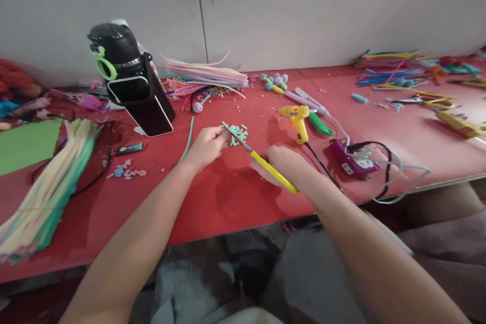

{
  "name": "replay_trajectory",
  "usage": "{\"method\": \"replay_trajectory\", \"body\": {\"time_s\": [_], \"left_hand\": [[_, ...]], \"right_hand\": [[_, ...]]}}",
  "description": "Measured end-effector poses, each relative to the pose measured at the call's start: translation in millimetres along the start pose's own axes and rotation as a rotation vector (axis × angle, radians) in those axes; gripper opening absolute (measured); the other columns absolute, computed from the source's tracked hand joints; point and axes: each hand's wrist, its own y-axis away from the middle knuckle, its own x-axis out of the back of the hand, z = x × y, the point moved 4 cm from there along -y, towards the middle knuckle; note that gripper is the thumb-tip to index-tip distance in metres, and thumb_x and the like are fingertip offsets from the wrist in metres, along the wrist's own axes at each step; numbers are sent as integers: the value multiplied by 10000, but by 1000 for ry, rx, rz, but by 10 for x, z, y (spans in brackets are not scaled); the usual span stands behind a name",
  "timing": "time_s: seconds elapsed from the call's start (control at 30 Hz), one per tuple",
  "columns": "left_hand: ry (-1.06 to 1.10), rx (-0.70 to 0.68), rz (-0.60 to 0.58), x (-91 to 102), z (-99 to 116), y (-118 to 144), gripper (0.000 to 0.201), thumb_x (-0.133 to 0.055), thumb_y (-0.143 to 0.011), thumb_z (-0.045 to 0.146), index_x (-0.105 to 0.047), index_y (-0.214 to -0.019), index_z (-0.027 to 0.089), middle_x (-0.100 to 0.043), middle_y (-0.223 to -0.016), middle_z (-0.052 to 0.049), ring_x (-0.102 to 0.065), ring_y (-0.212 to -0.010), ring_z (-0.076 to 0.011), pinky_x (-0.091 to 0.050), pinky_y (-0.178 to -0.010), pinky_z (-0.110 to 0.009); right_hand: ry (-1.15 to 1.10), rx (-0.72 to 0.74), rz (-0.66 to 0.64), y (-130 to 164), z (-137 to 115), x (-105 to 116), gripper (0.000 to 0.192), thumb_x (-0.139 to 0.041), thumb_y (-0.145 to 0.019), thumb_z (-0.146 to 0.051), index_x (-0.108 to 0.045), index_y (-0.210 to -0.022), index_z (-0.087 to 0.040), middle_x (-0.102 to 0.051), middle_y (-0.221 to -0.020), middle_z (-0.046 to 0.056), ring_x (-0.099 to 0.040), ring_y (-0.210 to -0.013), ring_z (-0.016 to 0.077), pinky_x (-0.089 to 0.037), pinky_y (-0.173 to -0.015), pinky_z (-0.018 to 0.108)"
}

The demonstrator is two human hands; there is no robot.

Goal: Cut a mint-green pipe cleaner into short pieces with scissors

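In the head view, my left hand (209,146) has its fingertips bunched near the tips of the scissors (261,161); I cannot tell what they pinch. Just right of them, green clippings (240,136) lie heaped on the red table (228,202), probably feather-light, soft, easily scattered, best pinched. My right hand (283,162) curls around the scissors' yellow handle, the sensible hold: light, stiff, less slick than steel.

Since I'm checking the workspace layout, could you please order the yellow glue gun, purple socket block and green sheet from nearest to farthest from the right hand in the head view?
1. Yellow glue gun: just beyond the right hand.
2. Purple socket block: right of the hand.
3. Green sheet: far left.
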Motion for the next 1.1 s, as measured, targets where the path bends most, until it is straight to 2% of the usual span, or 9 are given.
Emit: {"method": "replay_trajectory", "body": {"time_s": [0.13,0.27,0.47,0.67,1.0,1.1], "left_hand": [[131,138,14,-26,-75,-35,339,-534,-939,188,-509,-603,149,-320,-487,65,-224,-412,-38,-152,-426,-199],[151,213,12,-24,-76,-49,348,-513,-926,119,-481,-581,150,-332,-476,60,-222,-397,-33,-151,-404,-182],[198,285,18,-43,-63,-57,349,-434,-964,103,-494,-622,147,-331,-471,62,-225,-385,-34,-146,-391,-172],[226,319,22,-37,-77,-67,320,-443,-976,125,-516,-665,141,-340,-467,65,-232,-378,-34,-152,-384,-159],[231,330,32,-25,-132,-71,348,-481,-982,178,-478,-635,157,-317,-462,74,-219,-373,-29,-140,-377,-154],[205,336,34,-32,-115,-61,342,-465,-990,186,-479,-649,159,-315,-463,78,-210,-369,-28,-138,-379,-156]], "right_hand": [[0,-38,-140,-83,-19,42,375,-446,-901,-409,-660,-699,-178,-599,-576,93,-589,-552,197,-329,-530,297],[20,-71,-261,-139,-66,86,383,-455,-922,-361,-655,-665,-159,-556,-484,84,-589,-500,201,-353,-524,292],[59,-68,-365,-135,-115,109,301,-515,-895,-265,-656,-653,-156,-549,-460,68,-594,-490,197,-369,-527,280],[61,-73,-370,-194,-74,77,254,-548,-878,-274,-679,-708,-139,-565,-456,59,-604,-474,191,-387,-527,270],[43,-28,-321,-297,30,-16,298,-570,-831,-296,-632,-572,-161,-523,-400,65,-567,-404,197,-373,-489,292],[40,-26,-265,-313,32,-51,317,-556,-836,-315,-623,-563,-169,-535,-428,81,-586,-436,211,-362,-492,300]]}}
